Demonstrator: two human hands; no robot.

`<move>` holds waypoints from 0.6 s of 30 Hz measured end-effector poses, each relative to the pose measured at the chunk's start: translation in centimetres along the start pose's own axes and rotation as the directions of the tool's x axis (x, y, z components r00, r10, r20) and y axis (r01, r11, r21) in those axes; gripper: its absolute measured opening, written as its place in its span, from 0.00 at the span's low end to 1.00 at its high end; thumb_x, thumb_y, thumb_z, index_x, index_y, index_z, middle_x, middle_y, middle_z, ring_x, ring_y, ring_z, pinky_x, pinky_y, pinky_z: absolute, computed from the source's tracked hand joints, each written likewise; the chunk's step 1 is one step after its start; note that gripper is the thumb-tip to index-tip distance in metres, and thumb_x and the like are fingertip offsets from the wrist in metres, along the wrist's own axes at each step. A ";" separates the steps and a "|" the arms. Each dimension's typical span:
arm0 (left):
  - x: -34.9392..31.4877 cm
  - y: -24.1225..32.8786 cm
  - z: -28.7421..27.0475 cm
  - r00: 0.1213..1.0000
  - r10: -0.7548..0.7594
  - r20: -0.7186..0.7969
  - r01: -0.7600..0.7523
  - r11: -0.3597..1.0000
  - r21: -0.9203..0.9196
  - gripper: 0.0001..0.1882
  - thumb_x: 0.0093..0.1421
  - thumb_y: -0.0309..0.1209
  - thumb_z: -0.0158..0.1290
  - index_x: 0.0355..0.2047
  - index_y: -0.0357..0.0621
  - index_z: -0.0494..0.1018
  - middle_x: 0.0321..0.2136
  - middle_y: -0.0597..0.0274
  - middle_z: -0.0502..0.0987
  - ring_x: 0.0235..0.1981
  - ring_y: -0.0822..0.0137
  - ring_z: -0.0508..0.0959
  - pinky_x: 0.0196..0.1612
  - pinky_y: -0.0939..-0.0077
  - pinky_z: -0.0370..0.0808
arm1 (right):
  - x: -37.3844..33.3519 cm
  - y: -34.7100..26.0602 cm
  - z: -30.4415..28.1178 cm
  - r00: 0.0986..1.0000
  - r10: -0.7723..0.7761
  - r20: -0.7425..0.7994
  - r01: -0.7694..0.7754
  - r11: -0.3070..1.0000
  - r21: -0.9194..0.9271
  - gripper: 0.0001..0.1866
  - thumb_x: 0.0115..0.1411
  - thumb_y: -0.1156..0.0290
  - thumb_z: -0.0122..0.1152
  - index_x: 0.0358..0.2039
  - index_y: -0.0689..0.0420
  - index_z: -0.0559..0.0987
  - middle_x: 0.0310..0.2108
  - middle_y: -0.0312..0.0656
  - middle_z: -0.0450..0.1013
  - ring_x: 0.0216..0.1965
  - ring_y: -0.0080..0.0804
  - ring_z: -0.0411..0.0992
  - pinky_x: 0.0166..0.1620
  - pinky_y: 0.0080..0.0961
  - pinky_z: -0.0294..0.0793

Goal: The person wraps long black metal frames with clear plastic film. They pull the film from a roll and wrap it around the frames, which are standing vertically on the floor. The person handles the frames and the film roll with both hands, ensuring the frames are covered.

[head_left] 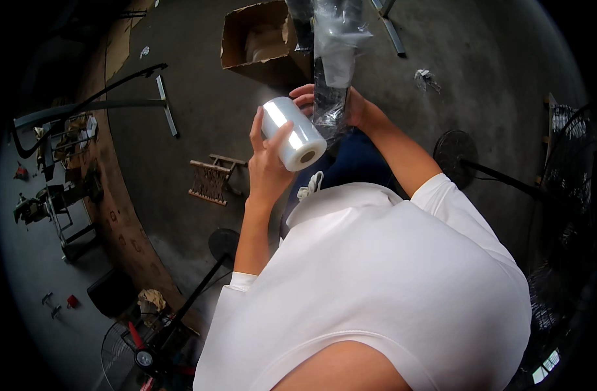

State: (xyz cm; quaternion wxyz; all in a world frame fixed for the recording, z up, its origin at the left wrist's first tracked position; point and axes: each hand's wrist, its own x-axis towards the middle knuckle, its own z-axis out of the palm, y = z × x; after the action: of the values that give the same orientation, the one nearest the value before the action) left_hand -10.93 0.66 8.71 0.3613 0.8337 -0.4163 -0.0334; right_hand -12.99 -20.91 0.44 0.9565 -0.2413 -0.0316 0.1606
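White shirt (376, 280) fills the foreground; above it, the left hand (267, 159) grips a roll of clear stretch film (293, 133), the right hand (350, 107) clasping a film-wrapped dark bar (331, 72) just beside.

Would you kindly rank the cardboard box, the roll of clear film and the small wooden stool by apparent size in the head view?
1. Cardboard box, largest.
2. Roll of clear film and small wooden stool look about alike; the roll, in the left hand, is nearer the camera, so unsure.
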 end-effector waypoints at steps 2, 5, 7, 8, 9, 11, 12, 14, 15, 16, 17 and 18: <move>0.5 0.3 -0.7 0.998 -0.007 0.055 0.002 0.996 0.094 0.40 0.33 0.30 0.65 0.50 0.58 0.63 0.55 0.58 0.57 0.51 0.55 0.66 0.43 0.66 0.72 | 0.0 0.1 -0.5 0.999 -0.028 -0.020 0.029 0.999 0.028 0.29 0.57 0.56 0.44 0.48 0.71 0.65 0.39 0.52 0.70 0.39 0.38 0.71 0.42 0.30 0.73; 0.7 1.3 -1.5 0.996 0.070 0.054 -0.079 0.977 0.198 0.41 0.30 0.35 0.68 0.48 0.53 0.62 0.50 0.59 0.65 0.49 0.57 0.68 0.49 0.61 0.65 | 0.1 0.3 -1.1 0.998 -0.054 0.030 0.052 0.997 0.064 0.25 0.56 0.59 0.45 0.44 0.71 0.68 0.33 0.49 0.72 0.35 0.37 0.73 0.38 0.28 0.74; 1.0 2.6 -1.5 0.977 0.207 0.050 -0.213 0.926 0.312 0.44 0.30 0.39 0.69 0.48 0.49 0.59 0.47 0.57 0.68 0.48 0.53 0.70 0.56 0.57 0.57 | 0.1 0.4 -1.1 0.996 -0.069 0.054 0.067 0.996 0.053 0.24 0.56 0.59 0.46 0.42 0.71 0.69 0.32 0.48 0.72 0.34 0.36 0.73 0.38 0.27 0.74; 1.3 2.8 -1.3 0.971 0.240 0.013 -0.234 0.930 0.283 0.43 0.30 0.40 0.69 0.47 0.48 0.59 0.47 0.57 0.68 0.47 0.54 0.70 0.57 0.56 0.55 | 0.2 0.3 -1.0 0.996 -0.079 0.048 0.078 0.997 0.027 0.24 0.56 0.59 0.46 0.41 0.70 0.70 0.32 0.48 0.72 0.34 0.35 0.73 0.38 0.27 0.74; 1.8 2.9 -1.1 0.962 0.271 -0.025 -0.256 0.932 0.256 0.43 0.30 0.40 0.69 0.46 0.47 0.59 0.47 0.58 0.68 0.47 0.55 0.70 0.57 0.55 0.53 | 0.3 0.3 -0.8 0.995 -0.089 0.042 0.089 0.996 0.002 0.23 0.56 0.59 0.47 0.40 0.70 0.70 0.32 0.47 0.72 0.34 0.34 0.73 0.38 0.27 0.74; 3.0 2.6 -0.9 0.964 0.243 -0.106 -0.227 0.964 0.139 0.40 0.30 0.40 0.69 0.43 0.46 0.60 0.45 0.57 0.69 0.48 0.58 0.70 0.57 0.51 0.52 | 0.3 0.3 0.1 0.994 -0.077 -0.077 0.080 0.996 0.033 0.21 0.56 0.60 0.48 0.39 0.68 0.71 0.32 0.46 0.73 0.34 0.31 0.73 0.39 0.26 0.74; 4.0 2.7 -1.1 0.960 0.216 -0.178 -0.185 0.967 0.175 0.41 0.30 0.39 0.70 0.43 0.46 0.60 0.43 0.56 0.70 0.47 0.57 0.70 0.54 0.55 0.57 | 0.2 0.4 0.4 0.988 -0.071 -0.140 0.079 0.996 0.050 0.20 0.56 0.61 0.49 0.39 0.67 0.72 0.32 0.45 0.73 0.34 0.30 0.73 0.40 0.26 0.74; 5.8 3.0 -1.5 0.970 0.097 -0.223 -0.040 0.968 0.247 0.41 0.30 0.38 0.70 0.43 0.44 0.60 0.39 0.54 0.72 0.41 0.59 0.74 0.48 0.63 0.66 | -0.3 1.1 -0.3 0.987 -0.102 -0.123 0.119 0.983 0.140 0.16 0.56 0.65 0.50 0.39 0.65 0.72 0.33 0.44 0.73 0.35 0.28 0.73 0.40 0.24 0.74; 6.2 2.5 -1.3 0.980 -0.027 -0.197 0.045 0.995 0.089 0.40 0.30 0.39 0.70 0.42 0.44 0.60 0.38 0.54 0.72 0.40 0.61 0.74 0.46 0.67 0.68 | -0.2 1.4 -0.5 0.985 -0.135 -0.112 0.141 0.989 0.045 0.15 0.56 0.66 0.50 0.39 0.65 0.73 0.34 0.43 0.73 0.35 0.28 0.73 0.40 0.25 0.73; 6.5 1.8 -0.9 0.978 -0.144 -0.151 0.135 0.988 -0.068 0.40 0.31 0.39 0.70 0.42 0.44 0.60 0.37 0.55 0.72 0.39 0.62 0.74 0.43 0.70 0.69 | -0.3 1.7 -0.8 0.981 -0.168 -0.098 0.163 0.985 -0.050 0.15 0.57 0.67 0.50 0.39 0.65 0.73 0.34 0.43 0.73 0.35 0.29 0.73 0.41 0.25 0.73; 6.6 1.1 -0.5 0.962 -0.256 -0.090 0.232 0.949 -0.215 0.39 0.32 0.40 0.70 0.42 0.43 0.60 0.36 0.55 0.73 0.37 0.64 0.74 0.41 0.74 0.70 | -0.5 1.5 -0.5 0.988 -0.144 -0.050 0.144 0.990 0.005 0.13 0.56 0.69 0.51 0.37 0.64 0.73 0.33 0.43 0.73 0.35 0.28 0.73 0.40 0.24 0.73; 6.4 0.5 -0.1 0.952 -0.284 -0.113 0.248 0.933 -0.261 0.38 0.33 0.38 0.69 0.42 0.42 0.61 0.35 0.55 0.73 0.36 0.64 0.75 0.39 0.73 0.71 | -0.2 1.4 -0.3 0.992 -0.116 -0.052 0.118 0.993 0.031 0.13 0.56 0.68 0.51 0.37 0.64 0.73 0.33 0.42 0.73 0.35 0.28 0.73 0.40 0.24 0.73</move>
State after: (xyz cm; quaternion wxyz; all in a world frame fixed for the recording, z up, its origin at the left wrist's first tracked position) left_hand -7.06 -4.06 10.69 0.4832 0.8318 -0.2639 -0.0707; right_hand -13.55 -19.94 -0.50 0.9688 -0.2269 -0.0188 0.0985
